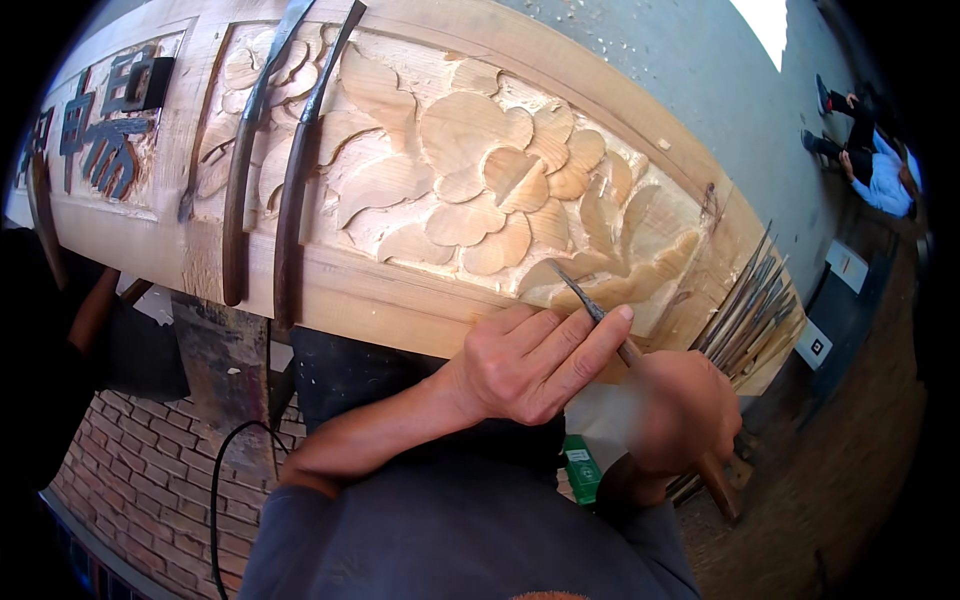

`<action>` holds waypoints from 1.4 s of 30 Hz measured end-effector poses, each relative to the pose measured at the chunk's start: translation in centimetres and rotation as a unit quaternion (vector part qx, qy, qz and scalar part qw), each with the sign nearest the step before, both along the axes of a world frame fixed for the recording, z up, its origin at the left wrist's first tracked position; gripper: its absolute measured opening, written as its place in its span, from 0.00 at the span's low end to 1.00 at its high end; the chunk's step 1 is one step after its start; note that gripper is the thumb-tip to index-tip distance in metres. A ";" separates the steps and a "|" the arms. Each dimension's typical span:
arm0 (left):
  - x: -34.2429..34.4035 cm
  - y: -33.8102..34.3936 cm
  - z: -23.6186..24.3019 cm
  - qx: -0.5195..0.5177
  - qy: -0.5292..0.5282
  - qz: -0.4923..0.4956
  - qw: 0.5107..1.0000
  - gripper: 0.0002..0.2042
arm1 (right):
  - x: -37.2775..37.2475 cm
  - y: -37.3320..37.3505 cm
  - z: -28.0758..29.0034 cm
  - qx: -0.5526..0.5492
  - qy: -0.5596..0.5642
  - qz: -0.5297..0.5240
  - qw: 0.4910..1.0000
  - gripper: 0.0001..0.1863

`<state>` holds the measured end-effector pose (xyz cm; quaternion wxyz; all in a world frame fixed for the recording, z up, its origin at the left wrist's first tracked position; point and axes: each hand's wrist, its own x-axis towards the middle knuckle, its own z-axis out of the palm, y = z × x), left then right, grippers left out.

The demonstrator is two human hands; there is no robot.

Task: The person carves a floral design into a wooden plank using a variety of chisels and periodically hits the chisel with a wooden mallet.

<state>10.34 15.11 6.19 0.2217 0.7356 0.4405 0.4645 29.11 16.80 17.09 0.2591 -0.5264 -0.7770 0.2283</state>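
A carving chisel (592, 305) slants over the lower edge of a pale wooden panel (400, 315), its tip at a carved leaf near the flower relief (480, 180). My left hand (530, 365) rests by the panel's near edge, fingers closed around the chisel's metal shaft. Behind it, my right hand (690, 405) is closed around the chisel's wooden handle, whose end juts out below the fist. Part of the right hand is blurred. Two more dark-handled chisels (240, 200) (295, 190) lie across the carving to the left.
Several slim carving tools (750, 305) lie bunched at the panel's right end. Dark raised characters (120, 130) fill the left section. Another person's arm (92, 308) shows at far left; a seated person (880, 165) is at upper right. A green box (581, 470) sits below my hands.
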 end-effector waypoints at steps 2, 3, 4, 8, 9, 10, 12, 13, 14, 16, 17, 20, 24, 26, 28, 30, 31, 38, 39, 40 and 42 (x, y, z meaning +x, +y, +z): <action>-0.1 -0.1 0.0 -0.001 0.005 0.007 1.000 0.21 | -0.1 0.4 -0.1 -0.008 0.009 -0.001 1.000 0.12; -0.1 -0.1 0.0 -0.002 0.009 0.013 1.000 0.20 | -0.1 0.6 -0.1 -0.009 0.005 0.003 1.000 0.12; -0.1 0.0 0.0 -0.003 0.009 0.015 1.000 0.20 | -0.1 0.8 0.0 -0.009 0.004 0.006 1.000 0.12; -0.2 0.1 0.0 -0.008 0.001 0.028 1.000 0.21 | -0.6 2.7 1.0 -0.038 0.011 0.033 0.999 0.13; 0.2 0.4 0.0 -0.006 -0.014 0.029 0.999 0.21 | -0.9 3.8 2.0 -0.039 -0.015 0.058 0.997 0.14; 0.0 0.2 0.0 -0.009 -0.009 0.032 0.999 0.21 | -1.3 4.4 2.0 -0.042 -0.018 0.076 0.996 0.14; 0.0 0.1 -0.3 -0.005 -0.026 0.056 0.998 0.21 | -1.8 5.7 2.1 -0.059 -0.009 0.103 0.993 0.15; 0.1 0.1 -0.3 -0.005 -0.025 0.057 0.998 0.21 | -2.0 6.0 2.1 -0.066 -0.003 0.109 0.992 0.15; 0.1 0.1 -0.4 -0.008 -0.030 0.063 0.998 0.22 | -2.3 6.3 2.2 -0.072 0.004 0.114 0.991 0.15; 0.2 0.2 -0.3 -0.006 -0.035 0.069 0.997 0.22 | -2.6 6.5 2.6 -0.070 -0.002 0.112 0.991 0.14; 0.2 0.1 -0.2 -0.014 -0.043 0.066 0.997 0.23 | -2.8 6.4 2.7 -0.068 -0.003 0.111 0.992 0.14; 0.0 -0.3 -0.3 -0.010 -0.039 0.080 0.996 0.23 | -3.5 5.0 2.4 -0.068 0.010 0.095 0.993 0.14; 0.6 0.1 0.4 0.006 -0.045 0.109 0.993 0.24 | -3.3 3.5 2.1 -0.020 -0.008 0.054 0.998 0.12; -0.3 -0.4 0.9 0.020 -0.009 0.091 0.996 0.24 | -3.1 2.2 2.3 0.036 -0.009 0.065 0.997 0.12; -0.9 -1.1 1.1 0.041 0.012 0.090 0.995 0.25 | -2.6 -0.2 3.2 0.072 0.011 0.075 0.995 0.13; -2.0 -2.7 2.5 0.040 0.058 0.076 0.995 0.25 | -3.1 -2.6 4.1 0.078 0.012 0.065 0.995 0.14; -2.8 -3.6 3.4 0.030 0.106 0.068 0.992 0.26 | -3.4 -3.5 4.1 0.074 0.016 0.061 0.995 0.14; -4.7 -11.1 3.5 -0.039 0.122 0.053 0.990 0.17 | -5.2 -9.2 2.1 0.080 0.054 0.029 0.995 0.10; -4.8 -11.4 3.4 -0.022 0.108 0.063 0.992 0.16 | -5.6 -9.7 1.8 0.087 0.066 0.011 0.994 0.09; -4.9 -11.9 4.1 -0.019 0.091 0.070 0.993 0.15 | -6.0 -10.4 2.3 0.072 0.054 0.000 0.996 0.08; -6.0 -12.4 5.2 -0.008 0.092 0.091 0.992 0.16 | -7.3 -10.4 2.9 0.070 0.075 0.017 0.995 0.09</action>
